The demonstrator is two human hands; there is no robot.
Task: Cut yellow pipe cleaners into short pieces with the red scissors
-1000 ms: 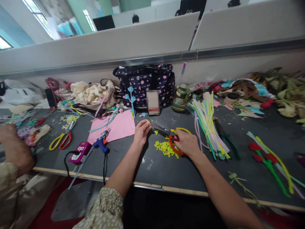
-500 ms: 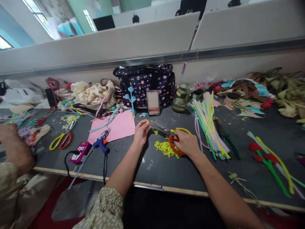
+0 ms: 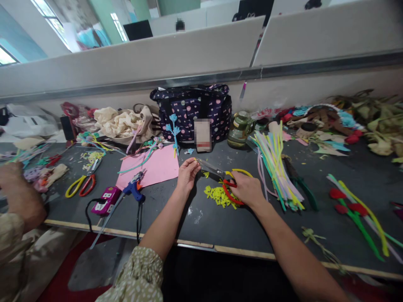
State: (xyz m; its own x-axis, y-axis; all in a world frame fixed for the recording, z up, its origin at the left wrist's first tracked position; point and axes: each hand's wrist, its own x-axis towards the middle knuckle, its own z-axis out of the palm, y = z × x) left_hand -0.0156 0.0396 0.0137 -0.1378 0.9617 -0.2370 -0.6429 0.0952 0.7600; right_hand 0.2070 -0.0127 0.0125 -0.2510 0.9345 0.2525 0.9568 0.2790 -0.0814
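My right hand (image 3: 244,188) is wrapped round the red and yellow handles of a pair of scissors (image 3: 217,170), its blades pointing left. At the blade tips, my left hand (image 3: 188,171) pinches a small yellow piece (image 3: 195,159), most of it hidden by the fingers; it looks like pipe cleaner. Beneath the scissors lies a heap of short yellow cut pieces (image 3: 218,196), and a few loose ones rest just above it. A tied bundle of pastel pipe cleaners (image 3: 278,167) lies to the right of my right hand.
Left of me are a blue glue gun (image 3: 136,191) on pink paper (image 3: 162,167), a purple power socket (image 3: 106,200) and second scissors (image 3: 82,182). A dotted bag (image 3: 192,105) and a jar (image 3: 239,130) stand behind. A co-worker's arm (image 3: 23,197) rests at far left.
Hardly anything differs. My left hand has shifted very slightly to the right by the blade tips; the right hand keeps its hold on the scissors.
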